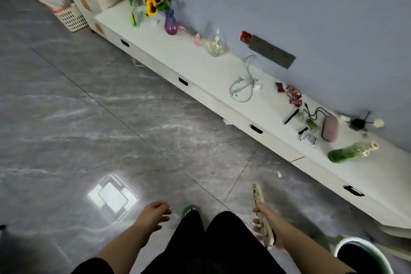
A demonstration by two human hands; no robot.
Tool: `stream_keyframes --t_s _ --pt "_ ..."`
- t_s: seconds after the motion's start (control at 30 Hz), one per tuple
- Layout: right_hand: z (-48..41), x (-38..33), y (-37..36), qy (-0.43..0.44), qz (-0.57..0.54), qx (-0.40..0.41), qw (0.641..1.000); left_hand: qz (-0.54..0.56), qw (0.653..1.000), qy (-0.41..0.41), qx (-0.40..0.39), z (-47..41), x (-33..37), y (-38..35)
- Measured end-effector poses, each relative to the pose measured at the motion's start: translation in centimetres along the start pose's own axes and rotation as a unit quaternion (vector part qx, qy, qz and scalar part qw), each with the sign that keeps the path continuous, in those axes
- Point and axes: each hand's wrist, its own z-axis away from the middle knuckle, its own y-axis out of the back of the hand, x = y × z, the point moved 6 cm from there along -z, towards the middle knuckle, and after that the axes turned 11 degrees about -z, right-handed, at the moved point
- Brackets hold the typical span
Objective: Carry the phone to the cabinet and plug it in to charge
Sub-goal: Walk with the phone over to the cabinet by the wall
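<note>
My right hand grips a phone in a pale gold case, held edge-on, low at the bottom right over the floor. My left hand hangs open and empty at bottom centre. A long low white cabinet runs along the blue wall from upper left to lower right. A pale green charging cable with a white plug lies coiled on its top, about mid-length. A grey power strip is fixed to the wall just above the cable.
On the cabinet stand a purple vase of sunflowers, a clear pump bottle, red snack packets, a pink case, black cords and a lying green bottle. A white basket sits far left. Grey tiled floor lies between.
</note>
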Motion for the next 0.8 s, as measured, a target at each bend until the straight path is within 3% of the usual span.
stream_keyframes --t_s 0.27,0.43,0.67,0.8 --pt "-3.6 -7.9 2.0 -0.049 -0.052 0.046 0.996 -0.032 0.998 -0.040 -0.047 -8.4 17.2 0.9" --pt "-5.7 -17.2 0.6 -0.024 -0.062 0.063 0.996 -0.052 0.998 -0.014 -0.030 -12.7 24.5 2.2" --pt "-6.0 -33.1 -6.1 0.023 -0.052 0.015 0.998 -0.101 0.995 -0.018 0.012 -17.0 34.9 5.5" --pt "-5.6 -41.2 -10.3 0.087 -0.084 0.009 0.993 -0.125 0.992 -0.018 -0.003 -20.6 41.7 7.4"
